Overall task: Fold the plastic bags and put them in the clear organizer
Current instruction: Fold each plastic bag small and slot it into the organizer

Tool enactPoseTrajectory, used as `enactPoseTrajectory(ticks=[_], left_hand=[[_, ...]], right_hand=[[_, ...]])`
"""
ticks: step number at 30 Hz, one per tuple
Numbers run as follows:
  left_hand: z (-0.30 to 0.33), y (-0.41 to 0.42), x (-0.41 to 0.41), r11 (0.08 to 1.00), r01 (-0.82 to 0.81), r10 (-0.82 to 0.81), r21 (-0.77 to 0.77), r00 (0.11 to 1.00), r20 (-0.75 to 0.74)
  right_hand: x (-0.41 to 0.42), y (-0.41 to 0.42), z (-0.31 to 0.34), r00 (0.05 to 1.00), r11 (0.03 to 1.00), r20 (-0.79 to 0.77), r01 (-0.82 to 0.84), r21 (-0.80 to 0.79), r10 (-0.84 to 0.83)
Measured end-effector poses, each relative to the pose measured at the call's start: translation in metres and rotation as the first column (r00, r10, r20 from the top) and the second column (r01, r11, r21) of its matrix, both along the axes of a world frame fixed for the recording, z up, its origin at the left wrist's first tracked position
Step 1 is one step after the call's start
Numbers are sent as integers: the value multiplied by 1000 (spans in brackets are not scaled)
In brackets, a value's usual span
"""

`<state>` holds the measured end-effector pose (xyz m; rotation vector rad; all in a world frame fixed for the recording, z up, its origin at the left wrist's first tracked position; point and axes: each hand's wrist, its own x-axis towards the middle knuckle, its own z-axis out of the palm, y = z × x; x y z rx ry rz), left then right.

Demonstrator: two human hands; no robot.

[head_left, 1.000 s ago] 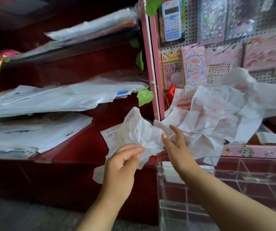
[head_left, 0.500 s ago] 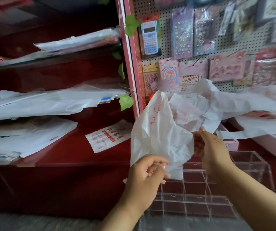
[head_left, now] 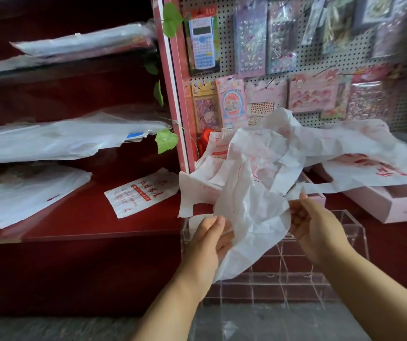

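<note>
A crumpled white plastic bag (head_left: 251,207) with red print hangs between my hands, above the clear organizer (head_left: 352,232). My left hand (head_left: 210,239) holds its lower left edge with fingers and thumb closed on the plastic. My right hand (head_left: 313,222) pinches the bag's right edge. Behind it lies a heap of more white bags (head_left: 320,148) with red print. One flat bag (head_left: 138,193) rests alone on the red shelf (head_left: 87,217). The organizer's compartments show below the bag, partly hidden by it.
Stacks of white bags (head_left: 50,141) fill the red shelves at left. A pink pegboard (head_left: 305,57) with a calculator (head_left: 201,43) and sticker packs rises behind. A pink box (head_left: 394,203) sits at right. Green vine leaves (head_left: 166,141) hang by the pink frame.
The bag has been lifted out of the heap and now hangs lower, over the organizer. My hands have spread apart along its edges, and my view has shifted right.
</note>
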<state>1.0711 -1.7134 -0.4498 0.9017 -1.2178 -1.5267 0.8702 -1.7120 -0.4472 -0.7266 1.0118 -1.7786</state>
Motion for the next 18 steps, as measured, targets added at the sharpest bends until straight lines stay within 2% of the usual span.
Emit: enactPoseTrajectory(ticks=[3,6,9,13,16,18], left_hand=[[-1,-5,-9,984,110,-92,139,987,-133],[-4,-12,-14,969,167,-123,180,965,-232],[-10,-20,-18,994,62,-41,93,975,-217],[-10,-31,-11,991,-124,108,-49,962,-250],[-4,-40,0,983,-181,166,-26,941,-294],[1,-47,11,975,-208,222,78,893,-393]], right_hand=[[-2,0,-6,998,999,-49,-40,14,41],[-5,0,-11,992,998,-115,-57,27,60],[-13,3,-13,975,998,-221,26,60,-12],[-28,7,-12,952,978,-277,170,120,-132],[-35,7,-13,943,955,-289,226,190,-166],[-41,4,-16,958,950,-236,217,225,-163]])
